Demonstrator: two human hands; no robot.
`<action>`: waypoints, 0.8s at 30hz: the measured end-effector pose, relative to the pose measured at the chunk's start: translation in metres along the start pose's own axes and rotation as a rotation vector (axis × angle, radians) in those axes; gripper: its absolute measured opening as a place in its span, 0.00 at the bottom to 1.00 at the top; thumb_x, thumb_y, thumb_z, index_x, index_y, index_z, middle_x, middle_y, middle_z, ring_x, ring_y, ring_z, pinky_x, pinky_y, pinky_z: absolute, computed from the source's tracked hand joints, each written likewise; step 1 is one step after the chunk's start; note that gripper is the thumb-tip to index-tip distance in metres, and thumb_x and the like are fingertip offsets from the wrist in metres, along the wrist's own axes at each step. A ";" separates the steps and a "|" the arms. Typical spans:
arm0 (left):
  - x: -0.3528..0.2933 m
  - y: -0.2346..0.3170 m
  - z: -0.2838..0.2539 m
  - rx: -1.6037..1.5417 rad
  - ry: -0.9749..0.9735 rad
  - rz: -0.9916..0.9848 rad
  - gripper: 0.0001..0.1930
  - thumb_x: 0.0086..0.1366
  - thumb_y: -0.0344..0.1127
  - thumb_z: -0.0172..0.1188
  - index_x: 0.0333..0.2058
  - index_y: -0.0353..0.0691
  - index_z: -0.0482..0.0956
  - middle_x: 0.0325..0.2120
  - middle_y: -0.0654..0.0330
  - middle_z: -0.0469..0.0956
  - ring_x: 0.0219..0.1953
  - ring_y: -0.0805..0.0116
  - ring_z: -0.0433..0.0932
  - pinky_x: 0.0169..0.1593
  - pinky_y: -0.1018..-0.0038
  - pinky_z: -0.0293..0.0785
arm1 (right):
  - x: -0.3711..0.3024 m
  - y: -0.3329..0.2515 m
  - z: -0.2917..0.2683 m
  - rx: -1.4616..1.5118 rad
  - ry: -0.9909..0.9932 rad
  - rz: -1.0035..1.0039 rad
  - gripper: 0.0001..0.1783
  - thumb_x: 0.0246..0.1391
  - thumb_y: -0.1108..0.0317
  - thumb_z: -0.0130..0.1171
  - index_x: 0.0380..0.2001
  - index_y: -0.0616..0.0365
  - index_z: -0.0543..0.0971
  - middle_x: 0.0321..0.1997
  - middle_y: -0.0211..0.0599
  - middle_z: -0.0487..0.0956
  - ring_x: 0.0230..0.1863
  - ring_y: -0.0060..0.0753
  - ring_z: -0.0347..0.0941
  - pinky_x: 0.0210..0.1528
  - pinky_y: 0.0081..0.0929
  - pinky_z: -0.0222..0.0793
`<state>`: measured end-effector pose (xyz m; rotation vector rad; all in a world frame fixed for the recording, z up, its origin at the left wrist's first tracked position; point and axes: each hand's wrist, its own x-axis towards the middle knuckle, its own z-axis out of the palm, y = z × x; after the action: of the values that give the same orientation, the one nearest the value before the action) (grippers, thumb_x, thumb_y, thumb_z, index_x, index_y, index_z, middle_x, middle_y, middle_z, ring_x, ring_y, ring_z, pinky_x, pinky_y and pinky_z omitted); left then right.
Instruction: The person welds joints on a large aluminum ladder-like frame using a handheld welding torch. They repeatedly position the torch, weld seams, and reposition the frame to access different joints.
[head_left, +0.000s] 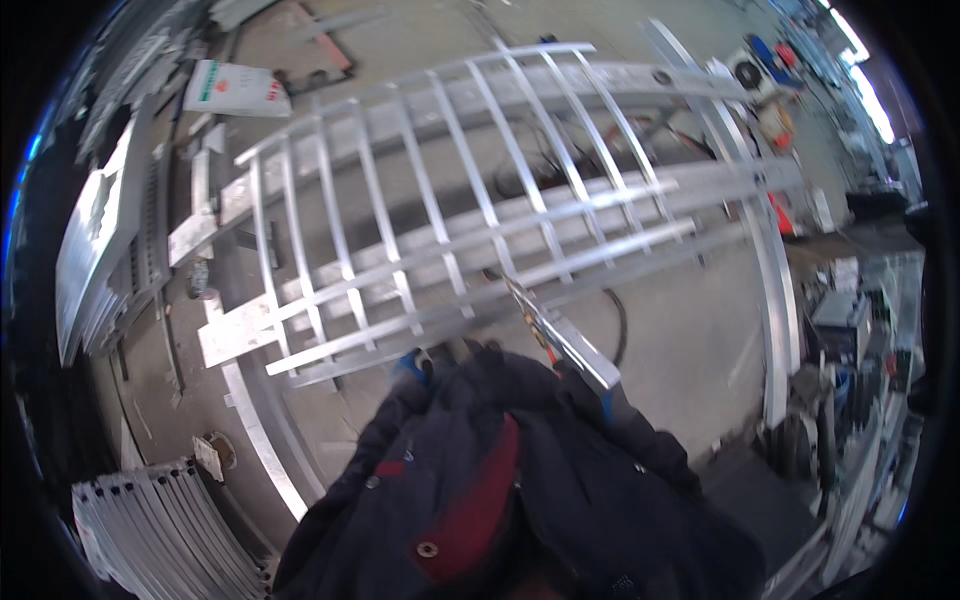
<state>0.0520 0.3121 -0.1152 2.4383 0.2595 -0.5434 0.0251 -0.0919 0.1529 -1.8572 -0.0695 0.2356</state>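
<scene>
A silver railing panel [400,262], made of long rails with several crossbars, lies across aluminium beams in front of me. My left hand [412,369], in a dark and blue glove, is at the near rail on the left; my jacket covers part of it, and its fingers do not show clearly. My right hand [600,397] is at the near end of a long silver tool [568,343] with orange parts and a narrow tip. The tip points at the panel's near rails, and I cannot tell whether it touches. The tool's exact kind is unclear.
Support beams [768,300] run under and beside the panel. Metal profiles [165,530] are stacked at the lower left, with silver sheets [95,255] leaning above. A white bag [238,88] lies at the far left. A dark cable [622,325] curves on the floor; boxes and tools crowd the right.
</scene>
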 end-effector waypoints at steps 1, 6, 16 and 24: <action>-0.001 -0.011 0.007 -0.048 0.000 0.021 0.30 0.69 0.50 0.61 0.63 0.36 0.77 0.59 0.39 0.79 0.64 0.38 0.76 0.68 0.55 0.71 | -0.011 0.004 -0.004 -0.015 -0.026 0.036 0.11 0.70 0.69 0.60 0.51 0.63 0.77 0.36 0.31 0.78 0.32 0.24 0.73 0.32 0.29 0.71; 0.023 -0.055 0.019 0.045 -0.550 -0.060 0.29 0.70 0.50 0.60 0.60 0.32 0.79 0.60 0.39 0.79 0.64 0.40 0.76 0.67 0.58 0.73 | -0.031 0.026 -0.001 0.071 0.091 0.086 0.11 0.70 0.69 0.60 0.51 0.60 0.78 0.41 0.28 0.79 0.40 0.21 0.75 0.40 0.26 0.71; 0.041 -0.061 0.011 0.098 -0.513 0.087 0.26 0.70 0.50 0.62 0.58 0.36 0.81 0.52 0.43 0.84 0.56 0.46 0.82 0.59 0.57 0.77 | -0.043 0.022 0.026 0.139 0.249 0.205 0.14 0.69 0.68 0.63 0.55 0.60 0.80 0.43 0.28 0.82 0.42 0.19 0.78 0.41 0.26 0.74; 0.058 -0.047 0.027 0.055 -0.571 0.225 0.28 0.70 0.50 0.63 0.60 0.36 0.80 0.53 0.43 0.84 0.57 0.49 0.83 0.60 0.59 0.78 | -0.086 -0.003 0.020 0.193 0.544 0.469 0.17 0.68 0.68 0.64 0.58 0.59 0.79 0.44 0.24 0.81 0.40 0.19 0.75 0.42 0.25 0.74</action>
<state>0.0803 0.3357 -0.1857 2.2097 -0.2657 -1.1137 -0.0631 -0.0867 0.1615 -1.6660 0.7431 0.0471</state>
